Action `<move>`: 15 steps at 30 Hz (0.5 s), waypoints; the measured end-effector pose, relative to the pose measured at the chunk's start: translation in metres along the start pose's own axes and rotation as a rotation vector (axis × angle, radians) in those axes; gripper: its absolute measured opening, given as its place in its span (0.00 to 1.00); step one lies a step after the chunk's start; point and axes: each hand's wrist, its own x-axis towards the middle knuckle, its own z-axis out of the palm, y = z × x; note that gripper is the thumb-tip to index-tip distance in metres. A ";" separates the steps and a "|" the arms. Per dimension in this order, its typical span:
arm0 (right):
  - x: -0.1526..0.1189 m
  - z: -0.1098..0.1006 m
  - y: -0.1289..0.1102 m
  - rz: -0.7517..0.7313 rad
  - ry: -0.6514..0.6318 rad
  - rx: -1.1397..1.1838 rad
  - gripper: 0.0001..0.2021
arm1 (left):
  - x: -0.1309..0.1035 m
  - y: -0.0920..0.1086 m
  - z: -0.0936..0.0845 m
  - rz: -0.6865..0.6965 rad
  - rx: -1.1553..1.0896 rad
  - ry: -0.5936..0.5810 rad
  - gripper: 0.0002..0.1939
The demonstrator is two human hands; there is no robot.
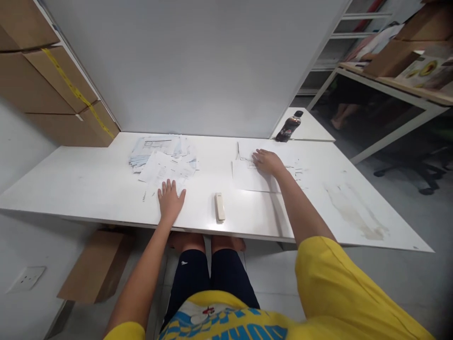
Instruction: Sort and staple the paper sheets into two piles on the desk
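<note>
My left hand [170, 202] lies on the white table with its fingers spread, just in front of a loose pile of printed papers [163, 158]. Nothing is in it. Farther right, my right hand [267, 162] rests palm down over some white sheets of paper [247, 177], its fingers stretched out. Whether a sheet is under the palm is hidden. Between the two hands, near the front edge, a cream-coloured stapler [219, 208] lies lengthwise, apart from both.
A cola bottle [290, 126] stands at the back right. Cardboard boxes [53, 85] are stacked at the left, and another box [95, 267] sits under the white table [88, 184]. A grey panel [198, 66] rises behind. At far right, a person sits by another table [392, 87].
</note>
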 end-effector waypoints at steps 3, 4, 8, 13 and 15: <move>-0.030 -0.005 -0.030 0.148 0.367 0.210 0.19 | 0.001 0.001 0.001 0.000 -0.004 0.010 0.33; -0.047 -0.003 -0.047 0.216 0.511 0.293 0.19 | 0.001 0.002 0.001 0.004 -0.004 0.023 0.32; -0.133 0.011 -0.139 0.306 0.656 0.630 0.17 | 0.001 0.004 -0.002 0.061 -0.027 0.127 0.27; -0.226 0.011 -0.233 0.270 0.493 0.883 0.14 | -0.024 0.009 -0.014 0.118 -0.134 0.262 0.15; -0.248 0.005 -0.252 0.326 0.354 1.049 0.13 | -0.052 0.019 -0.018 0.182 -0.204 0.370 0.16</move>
